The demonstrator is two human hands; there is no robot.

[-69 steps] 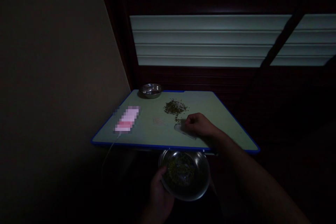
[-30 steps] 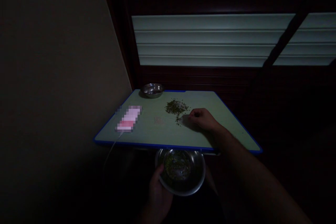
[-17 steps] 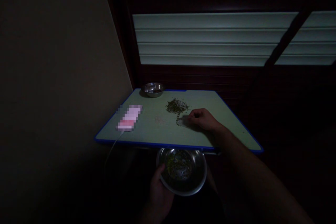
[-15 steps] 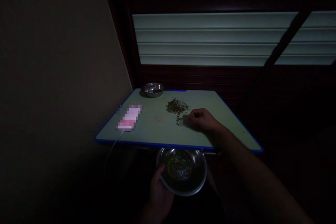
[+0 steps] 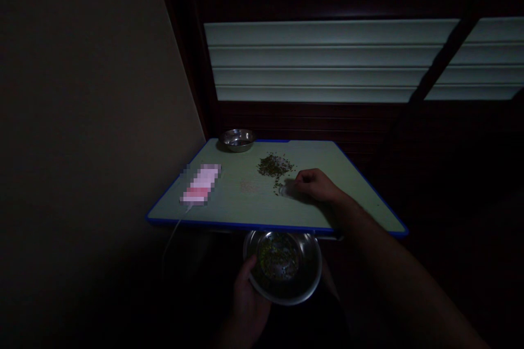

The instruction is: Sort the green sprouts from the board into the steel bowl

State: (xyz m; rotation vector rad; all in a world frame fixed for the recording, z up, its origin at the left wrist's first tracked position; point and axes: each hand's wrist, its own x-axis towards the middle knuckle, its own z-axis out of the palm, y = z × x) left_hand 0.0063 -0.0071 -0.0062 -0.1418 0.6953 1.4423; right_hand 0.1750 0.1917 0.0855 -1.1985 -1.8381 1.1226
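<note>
My left hand (image 5: 250,297) grips the near left rim of a steel bowl (image 5: 309,283), thumb over the edge. The bowl is below the board's front edge, and small green beans (image 5: 278,256) lie on its bottom. My right hand (image 5: 315,184) is over the board, its fingers closed in a pinch; whatever they may hold is too dark to make out. Just left of its fingertips is a pale, blurred patch (image 5: 283,190) with a few beans beside it. Farther back lies a loose pile of beans (image 5: 273,165) on the pale green board (image 5: 229,204).
At the board's back left corner stands a smaller steel bowl (image 5: 237,140). A phone (image 5: 201,184), its screen blurred out, lies at the left with a white cable (image 5: 174,229) hanging over the edge. A wall (image 5: 102,92) rises on the left, a slatted panel (image 5: 319,60) behind.
The whole view has shifted very slightly. Both hands, the bowl and the bean pile keep practically the same places.
</note>
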